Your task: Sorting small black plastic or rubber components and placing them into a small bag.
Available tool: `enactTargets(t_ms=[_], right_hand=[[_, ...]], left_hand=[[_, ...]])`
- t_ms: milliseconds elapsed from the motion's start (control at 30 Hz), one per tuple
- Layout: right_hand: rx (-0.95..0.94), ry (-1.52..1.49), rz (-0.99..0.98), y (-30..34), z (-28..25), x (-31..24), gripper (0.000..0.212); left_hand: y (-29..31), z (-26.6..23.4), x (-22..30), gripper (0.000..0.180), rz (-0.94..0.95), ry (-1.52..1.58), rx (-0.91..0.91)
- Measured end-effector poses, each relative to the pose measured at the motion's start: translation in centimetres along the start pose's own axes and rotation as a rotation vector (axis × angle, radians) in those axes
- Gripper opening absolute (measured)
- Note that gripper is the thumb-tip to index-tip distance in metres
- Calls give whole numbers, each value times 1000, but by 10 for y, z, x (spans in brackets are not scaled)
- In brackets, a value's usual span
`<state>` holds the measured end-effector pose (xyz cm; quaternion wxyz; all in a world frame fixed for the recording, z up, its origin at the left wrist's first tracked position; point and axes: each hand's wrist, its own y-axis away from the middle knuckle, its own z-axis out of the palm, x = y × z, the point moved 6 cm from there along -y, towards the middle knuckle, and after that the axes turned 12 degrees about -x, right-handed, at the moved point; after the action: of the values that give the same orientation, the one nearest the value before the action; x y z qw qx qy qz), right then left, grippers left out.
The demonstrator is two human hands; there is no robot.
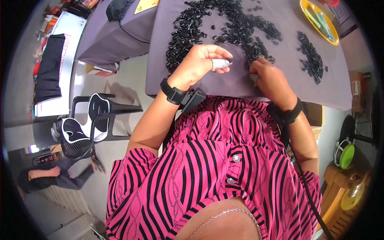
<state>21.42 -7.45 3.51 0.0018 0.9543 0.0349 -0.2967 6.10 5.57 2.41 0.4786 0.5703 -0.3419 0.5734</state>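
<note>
My left hand [200, 63] hovers over the near part of a table with a grey-purple cloth [288, 52]. Its thumb has a whitish wrapping [220, 63], and the thumb and fingers close on a small black piece [229, 61] at their tips. Lower and to the right, my right hand [273, 80] is closed, its fingertips pinched at the edge of a heap of small glossy black pieces [258, 48]; what they hold is hidden. Many more such pieces [186, 34] spread across the far and left side. A separate group of black pieces [311, 60] lies at the right.
A yellow-rimmed plate [333, 41] with slender pale items stands at the far right. To the left are another covered table [100, 36], a black-and-white chair [96, 116] and a white surface with a black cloth [51, 70]. A person [56, 176] is at the lower left.
</note>
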Motion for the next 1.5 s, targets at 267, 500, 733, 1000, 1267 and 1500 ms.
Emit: enactTargets(t_ms=[267,500,733,1000,1267,1500], right_hand=[[37,-24,-1,12,0,-1,19],[21,-85,-41,13,2,6,25],[103,41,24,19,0,-2,16],[141,74,32,21,1,12,11],[236,-33,13,24,-5,15,15],[239,-120,7,23,-8,19,16]], left_hand=[[0,10,-15,20,3,24,-50],[-2,13,-17,21,2,-59,13],[-3,-15,-2,19,87,-711,258],[-4,-33,29,19,79,-1142,398],[-34,-36,34,19,66,-1284,356],[-52,-51,41,24,65,-1212,437]])
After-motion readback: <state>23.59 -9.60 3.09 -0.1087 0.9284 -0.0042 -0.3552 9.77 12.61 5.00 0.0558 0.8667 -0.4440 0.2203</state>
